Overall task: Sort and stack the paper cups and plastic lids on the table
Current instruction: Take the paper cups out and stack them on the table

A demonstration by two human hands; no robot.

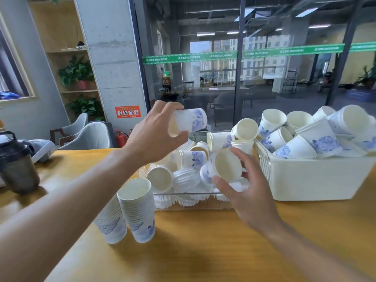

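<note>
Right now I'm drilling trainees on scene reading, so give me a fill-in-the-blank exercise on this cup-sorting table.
1. The left hand holds one paper ____ above the clear tray.
2. The white bin stands to the ____ of the clear tray.
3. ____ nested cup stacks stand on the wooden table.
4. The right hand grips a cup over the ____ tray.

Missing: cup; right; Two; clear

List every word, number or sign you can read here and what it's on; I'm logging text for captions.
"MAXIMUM", repeated beside blurred characters: green strip across the glass wall.
"03": orange digits on a dark sign behind the glass.
"01": small green sign above it, barely legible.
Orange safety sticker on the concrete pillar: pictograms, text too small to read.
Paper cups: blue floral print, no readable text.
</note>
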